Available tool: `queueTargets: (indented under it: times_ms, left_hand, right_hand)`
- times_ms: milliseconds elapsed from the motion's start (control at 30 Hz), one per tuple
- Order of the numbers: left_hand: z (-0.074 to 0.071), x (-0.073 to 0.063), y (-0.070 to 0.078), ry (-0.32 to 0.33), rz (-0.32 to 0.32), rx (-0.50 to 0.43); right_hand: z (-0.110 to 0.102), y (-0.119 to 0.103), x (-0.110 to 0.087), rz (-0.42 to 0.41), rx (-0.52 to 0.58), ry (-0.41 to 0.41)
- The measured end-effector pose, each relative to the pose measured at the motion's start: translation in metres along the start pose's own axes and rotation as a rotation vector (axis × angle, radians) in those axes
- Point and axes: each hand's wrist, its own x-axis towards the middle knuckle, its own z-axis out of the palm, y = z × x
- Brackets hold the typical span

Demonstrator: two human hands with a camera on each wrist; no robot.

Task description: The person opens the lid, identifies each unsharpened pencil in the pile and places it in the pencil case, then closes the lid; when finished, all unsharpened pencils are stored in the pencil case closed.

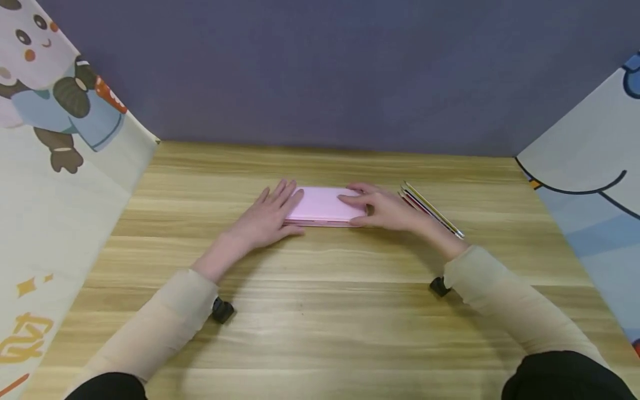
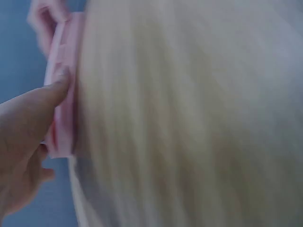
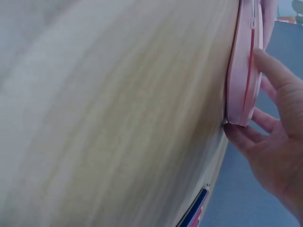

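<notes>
A flat pink pencil case (image 1: pixel 320 205), lid down, lies crosswise on the wooden table between the hands. At its left end rests the left hand (image 1: pixel 267 216), fingers straight and spread, with the thumb along the front side; in the left wrist view that thumb touches the case's side (image 2: pixel 68 94). Round the right end, the right hand (image 1: pixel 382 208) holds the case, thumb at the front edge and a finger on the lid. The right wrist view shows this hand (image 3: pixel 279 137) with its thumb on the side near a red seam and other fingertips at the end.
Several pencils (image 1: pixel 431 210) lie slantwise beside the right forearm, partly hidden by it. The wooden table (image 1: pixel 310 322) meets a dark blue backdrop (image 1: pixel 330 78) at the back. Printed cartoon panels flank the table left and right.
</notes>
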Motion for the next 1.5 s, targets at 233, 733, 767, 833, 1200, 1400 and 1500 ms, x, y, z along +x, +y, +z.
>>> queueTargets:
  times_ms: [233, 733, 767, 833, 1200, 1400, 1500]
  left_hand:
    - [0.008, 0.001, 0.001, 0.009, 0.023, 0.139]
    - [0.006, 0.004, 0.006, 0.085, 0.065, 0.283]
    - [0.007, 0.003, 0.006, 0.083, 0.064, 0.283]
    - [0.007, 0.003, 0.006, 0.078, 0.063, 0.282]
    - [0.009, 0.004, 0.006, 0.078, 0.052, 0.299]
    - [0.01, 0.004, 0.007, 0.085, 0.056, 0.306]
    - [0.011, 0.003, 0.008, 0.088, 0.059, 0.318]
  right_hand:
    - [0.011, -0.012, 0.0, -0.007, -0.131, 0.038]
    - [0.034, -0.015, 0.007, -0.049, -0.519, 0.023]
    - [0.035, -0.014, 0.007, -0.05, -0.527, 0.013]
    - [0.036, -0.013, 0.007, -0.051, -0.54, 0.0]
    - [0.035, -0.014, 0.01, -0.085, -0.591, 0.016]
    - [0.035, -0.016, 0.009, -0.086, -0.599, 0.012]
    - [0.035, -0.016, 0.008, -0.086, -0.609, 0.01]
